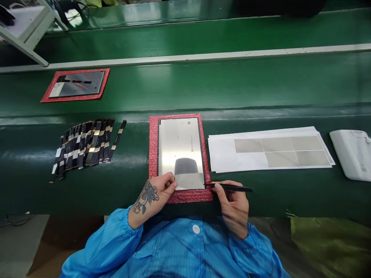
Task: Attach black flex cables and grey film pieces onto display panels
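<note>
A shiny metal panel (179, 144) lies on a red bubble-wrap mat (152, 146) at the near edge of the green bench. My left hand (153, 195) presses a grey foil patch (189, 180) onto the panel's near end, fingertips on the patch's left edge. My right hand (232, 204) holds black tweezers (232, 188) whose tip touches the patch's right edge. Both sleeves are blue.
A fanned row of black flex cables (84, 144) lies left of the mat. White sheets with grey foil patches (272, 150) lie to the right, then a white device (352, 152). A second panel on a red mat (75, 84) sits far left on the belt.
</note>
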Tool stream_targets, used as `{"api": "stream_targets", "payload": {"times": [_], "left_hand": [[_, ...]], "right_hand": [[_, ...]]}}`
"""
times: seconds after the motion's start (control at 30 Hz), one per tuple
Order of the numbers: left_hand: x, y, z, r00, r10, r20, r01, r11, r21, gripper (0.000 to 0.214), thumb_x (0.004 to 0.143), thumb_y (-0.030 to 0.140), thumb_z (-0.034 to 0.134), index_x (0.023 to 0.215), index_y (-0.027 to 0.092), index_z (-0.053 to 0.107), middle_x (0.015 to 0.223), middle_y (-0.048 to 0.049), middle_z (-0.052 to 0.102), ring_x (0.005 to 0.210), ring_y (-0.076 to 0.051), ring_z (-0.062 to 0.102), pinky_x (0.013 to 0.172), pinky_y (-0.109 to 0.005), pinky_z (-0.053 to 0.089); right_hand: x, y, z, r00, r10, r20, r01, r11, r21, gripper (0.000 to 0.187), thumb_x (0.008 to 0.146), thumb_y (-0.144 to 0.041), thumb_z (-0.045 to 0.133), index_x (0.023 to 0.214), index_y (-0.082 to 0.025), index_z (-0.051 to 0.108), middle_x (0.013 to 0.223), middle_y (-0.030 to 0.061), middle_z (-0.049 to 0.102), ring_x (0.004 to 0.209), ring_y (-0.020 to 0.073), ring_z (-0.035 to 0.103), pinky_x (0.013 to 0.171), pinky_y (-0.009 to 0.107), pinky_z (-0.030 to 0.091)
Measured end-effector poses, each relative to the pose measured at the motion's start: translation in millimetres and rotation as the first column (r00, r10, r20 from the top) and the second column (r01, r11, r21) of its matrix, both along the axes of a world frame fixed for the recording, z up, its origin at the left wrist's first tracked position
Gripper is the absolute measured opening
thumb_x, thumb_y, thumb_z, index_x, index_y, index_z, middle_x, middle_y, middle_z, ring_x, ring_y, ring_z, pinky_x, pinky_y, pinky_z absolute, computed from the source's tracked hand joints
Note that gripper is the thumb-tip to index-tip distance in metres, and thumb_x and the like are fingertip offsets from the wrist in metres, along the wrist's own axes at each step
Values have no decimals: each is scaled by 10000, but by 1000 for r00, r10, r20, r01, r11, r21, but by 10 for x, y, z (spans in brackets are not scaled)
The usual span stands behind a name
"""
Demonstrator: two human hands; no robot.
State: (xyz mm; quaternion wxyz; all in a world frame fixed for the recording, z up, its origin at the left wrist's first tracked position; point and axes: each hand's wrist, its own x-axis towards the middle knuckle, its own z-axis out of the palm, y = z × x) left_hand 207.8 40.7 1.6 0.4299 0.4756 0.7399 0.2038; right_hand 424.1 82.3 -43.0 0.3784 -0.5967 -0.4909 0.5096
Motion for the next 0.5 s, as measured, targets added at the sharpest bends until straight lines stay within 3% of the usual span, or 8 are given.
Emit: {"api": "stream_targets", "payload": {"times": [0.5], "left_hand": [[79,-52,-6,978,-85,-191,82,996,-25,164,903,277,432,771,209,501,663,21,561,614,-139,540,608,-240,357]], "right_hand": [[32,5,-92,997,-18,74,15,999,42,316,759,-469,730,917,-217,621,838,16,696,767,201,674,743,382,555]]}}
